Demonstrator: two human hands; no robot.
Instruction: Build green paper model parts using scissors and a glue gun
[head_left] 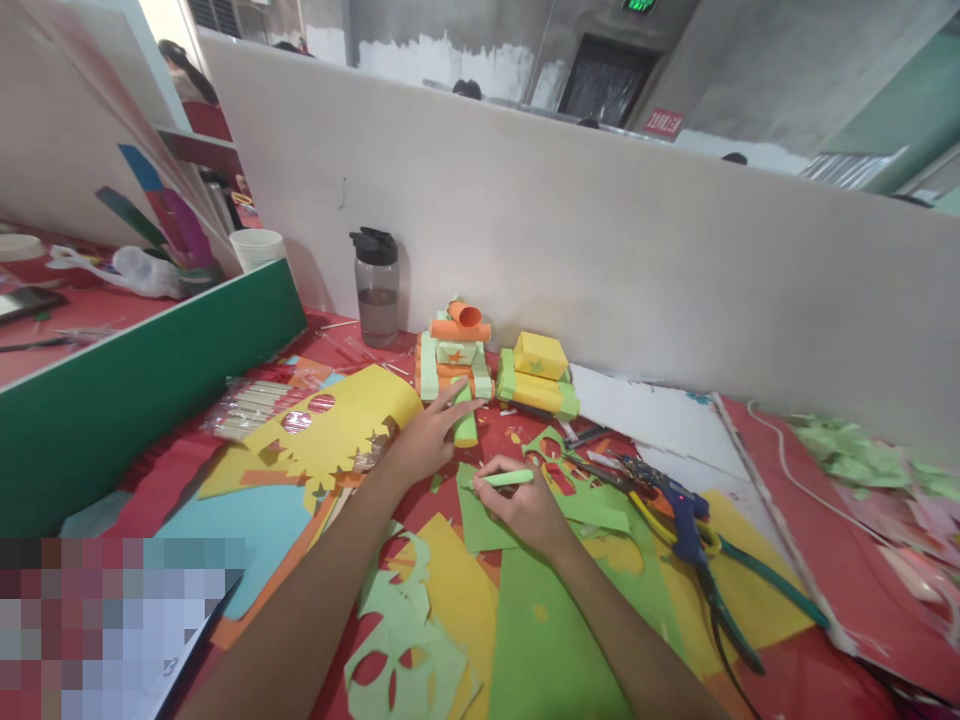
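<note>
My left hand reaches in from the left, its fingers over a small green-and-yellow paper piece, which it steadies on the table. In my right hand is a light green pen, pinched and held over a small green sheet. The pen's tip is hidden by the fingers. Just behind my hands stands an orange and pale green paper model with rolled tubes. Beside it is a yellow and green paper model with a star on its box.
A blue glue gun and yellow-handled pliers lie at the right. Cut sheets surround my arms, including a yellow sheet with holes. A water bottle stands before the white partition; a green divider borders the left.
</note>
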